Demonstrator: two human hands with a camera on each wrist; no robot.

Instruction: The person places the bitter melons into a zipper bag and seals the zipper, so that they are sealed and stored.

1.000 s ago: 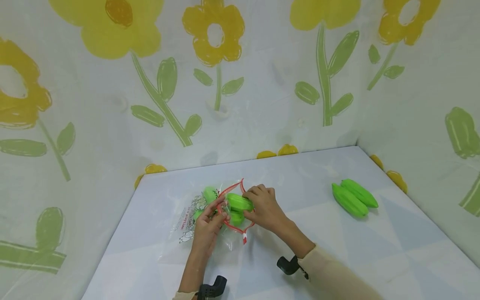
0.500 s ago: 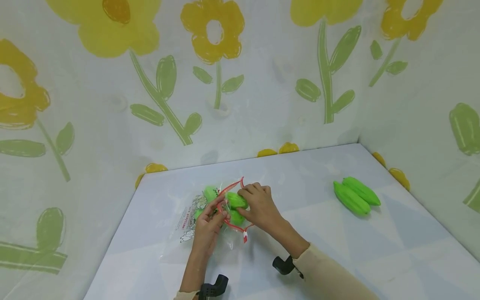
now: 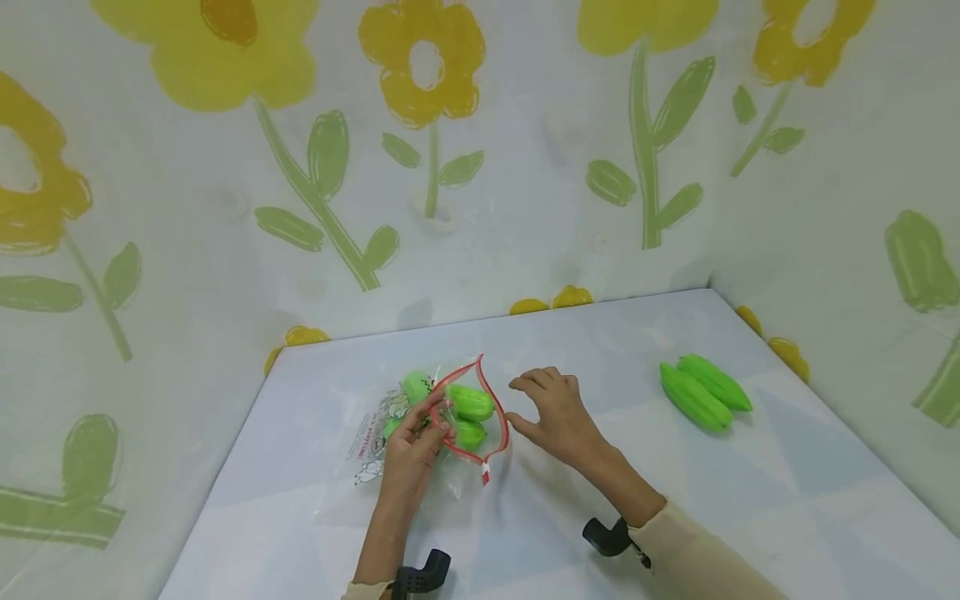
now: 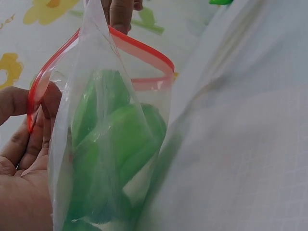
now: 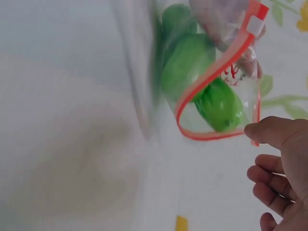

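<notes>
A clear zip bag with a red zip edge and printed drawings lies on the table, its mouth spread wide toward the right. My left hand pinches the near side of the red edge between thumb and fingers. Inside the bag are several green gourd-like vegetables, one ridged gourd lying just within the mouth. Just right of the mouth is my right hand, fingers spread and holding nothing. Its thumb appears close to the red edge in the right wrist view; whether it touches, I cannot tell.
Two more green ridged gourds lie side by side on the white table, to the right. A flower-printed curtain surrounds the table at the back and sides. A white slider sits at the zip's near corner.
My right hand pushed a green gourd leftward into the bag mouth, let it go and drew back to the right. My left hand stayed at the bag's edge.
</notes>
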